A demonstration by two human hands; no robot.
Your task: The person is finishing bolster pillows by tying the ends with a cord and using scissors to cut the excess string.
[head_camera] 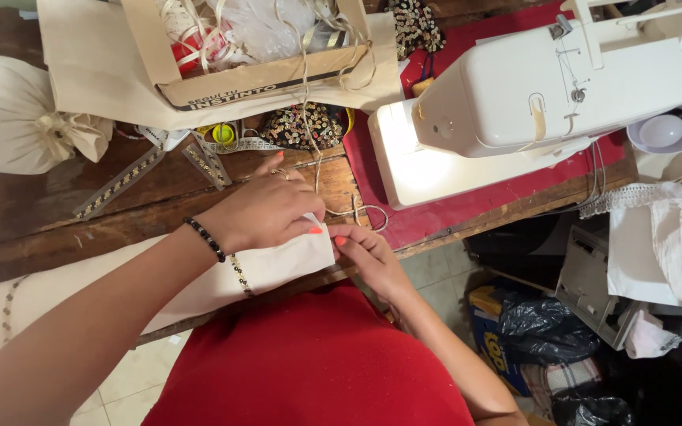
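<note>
We look down on a dark, worn wooden desk (57, 213) with a scratched, uneven grain, standing over a pale tiled floor (120, 386). A strip of red cloth (451, 213) covers the desk's right end, and on it sits a smooth cream plastic sewing machine (546, 102), its base lit brightly. Along the far edge a brown cardboard box (254, 75) holds curled ribbon and crinkled clear plastic, with a tied cream fabric bundle (9, 114) at the far left corner. At the near edge lies a long cream cloth piece trimmed with a beaded dark strip (222, 276), running left along the desk. Our left hand (266, 213), with a dark bead bracelet at the wrist, presses curled fingers down on the cloth's right end; our right hand (365, 252) pinches that same end from below the desk edge.
</note>
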